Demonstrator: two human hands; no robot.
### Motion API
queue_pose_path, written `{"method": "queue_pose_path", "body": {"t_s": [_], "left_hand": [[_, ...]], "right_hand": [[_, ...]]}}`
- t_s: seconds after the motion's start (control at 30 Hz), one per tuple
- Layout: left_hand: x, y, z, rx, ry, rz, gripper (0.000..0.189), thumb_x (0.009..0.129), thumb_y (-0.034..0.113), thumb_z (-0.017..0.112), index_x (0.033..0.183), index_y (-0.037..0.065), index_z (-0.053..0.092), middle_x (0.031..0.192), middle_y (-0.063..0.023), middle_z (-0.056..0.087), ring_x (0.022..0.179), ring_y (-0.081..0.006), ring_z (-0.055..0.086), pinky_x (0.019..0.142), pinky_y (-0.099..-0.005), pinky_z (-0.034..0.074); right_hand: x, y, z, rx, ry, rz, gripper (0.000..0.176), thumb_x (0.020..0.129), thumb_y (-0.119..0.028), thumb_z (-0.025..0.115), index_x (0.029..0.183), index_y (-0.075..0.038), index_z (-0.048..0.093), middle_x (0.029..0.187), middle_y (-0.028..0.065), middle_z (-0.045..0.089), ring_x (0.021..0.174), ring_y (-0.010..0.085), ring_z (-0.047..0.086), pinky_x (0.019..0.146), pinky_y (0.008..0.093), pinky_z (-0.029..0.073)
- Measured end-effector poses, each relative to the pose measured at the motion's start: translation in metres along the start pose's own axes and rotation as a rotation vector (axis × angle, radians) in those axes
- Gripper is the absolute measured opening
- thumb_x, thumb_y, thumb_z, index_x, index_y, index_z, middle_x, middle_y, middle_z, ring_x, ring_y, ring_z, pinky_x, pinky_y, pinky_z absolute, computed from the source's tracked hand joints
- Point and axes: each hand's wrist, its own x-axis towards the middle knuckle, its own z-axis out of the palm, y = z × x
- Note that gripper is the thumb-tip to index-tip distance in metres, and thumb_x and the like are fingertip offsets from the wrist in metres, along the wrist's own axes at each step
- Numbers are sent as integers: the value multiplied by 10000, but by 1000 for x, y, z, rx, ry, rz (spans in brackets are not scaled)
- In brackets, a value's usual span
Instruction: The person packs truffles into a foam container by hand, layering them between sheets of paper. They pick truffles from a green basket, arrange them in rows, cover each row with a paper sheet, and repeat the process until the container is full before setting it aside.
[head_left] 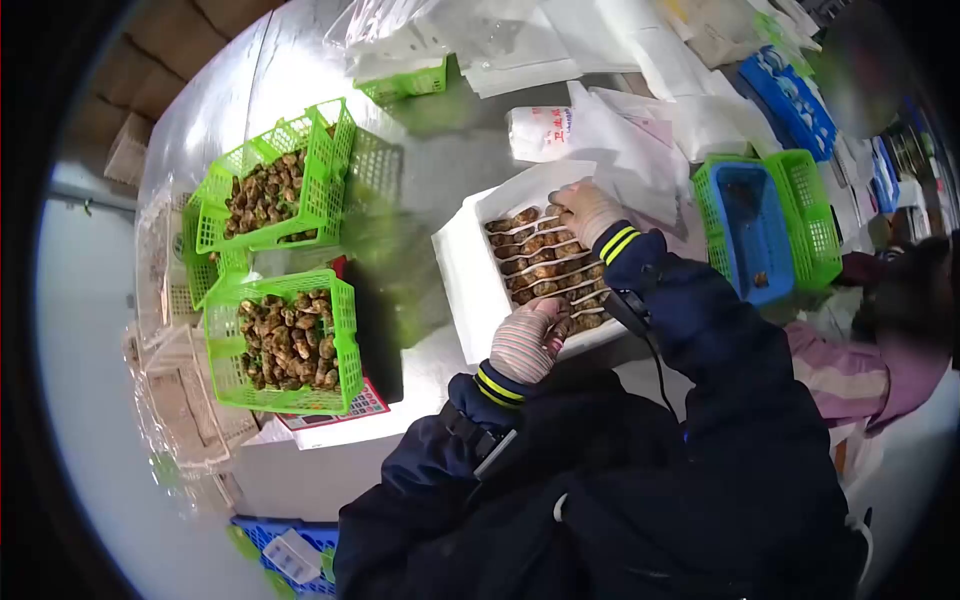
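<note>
Both your left hand (527,341) and right hand (588,211) are curling nearly closed, hold unclear, at white strips (541,265) needing light, even pressure.

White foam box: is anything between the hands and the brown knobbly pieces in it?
Nothing visible: the left hand and right hand are both at the rows of brown knobbly pieces in the white foam box. Thin white strips run between rows.
</note>
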Motion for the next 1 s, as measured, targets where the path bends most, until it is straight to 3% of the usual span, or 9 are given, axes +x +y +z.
{"method": "queue_pose_path", "body": {"t_s": [0.1,0.2,0.3,0.37,0.43,0.57,0.63,0.7,1.0], "left_hand": [[7,-14,7,6,34,-42,328,729,40,628,1053,61,579,946,-180,614,885,-400,578,752,-451,484],[17,-13,2,127,37,-17,213,853,60,611,1066,45,608,945,-174,622,832,-333,626,721,-370,506],[28,-20,-6,59,133,-193,192,874,67,596,1064,48,614,933,-171,629,827,-329,630,722,-377,510],[41,-26,-12,153,174,-129,179,884,76,587,1057,47,621,915,-159,639,818,-314,636,710,-371,514],[54,-35,-17,76,223,-170,192,845,147,624,1025,78,616,895,-147,635,790,-351,614,699,-418,497],[74,-32,-18,376,297,24,206,820,90,628,1025,90,615,907,-109,646,836,-318,618,736,-414,488],[84,-35,-10,504,209,34,399,743,128,662,1126,120,552,1081,-80,611,1013,-291,571,848,-433,440],[98,-44,-3,558,171,33,434,736,162,664,1148,117,535,1136,-82,590,1088,-292,538,897,-436,416],[100,-64,5,633,101,47,385,738,182,658,1110,127,575,1143,-84,590,1114,-290,528,929,-431,402]], "right_hand": [[23,2,6,13,-139,32,160,799,-130,611,953,-108,648,926,142,659,902,326,644,782,422,517],[30,9,12,-61,-216,-24,181,785,-127,632,964,-100,648,964,135,657,922,320,645,792,412,519],[17,21,17,21,-83,-110,174,779,-151,643,947,-106,638,911,137,635,866,332,632,780,433,510],[22,22,18,27,-126,-183,180,776,-157,647,943,-101,609,887,147,619,842,340,621,749,446,505],[27,21,25,60,-203,-55,199,778,-164,645,949,-92,576,922,154,617,844,339,623,716,452,498],[28,27,32,13,-210,-108,134,820,-120,566,949,-84,561,932,149,602,815,330,629,680,452,492],[25,29,24,36,-201,-162,118,824,-106,550,937,-88,578,918,138,600,811,326,632,671,439,501],[27,28,18,-13,-213,-216,135,814,-114,562,945,-95,588,936,127,600,833,315,633,686,428,507],[34,29,22,-21,-348,-167,251,760,-105,635,1001,-84,569,989,145,600,902,331,629,732,432,515]]}}
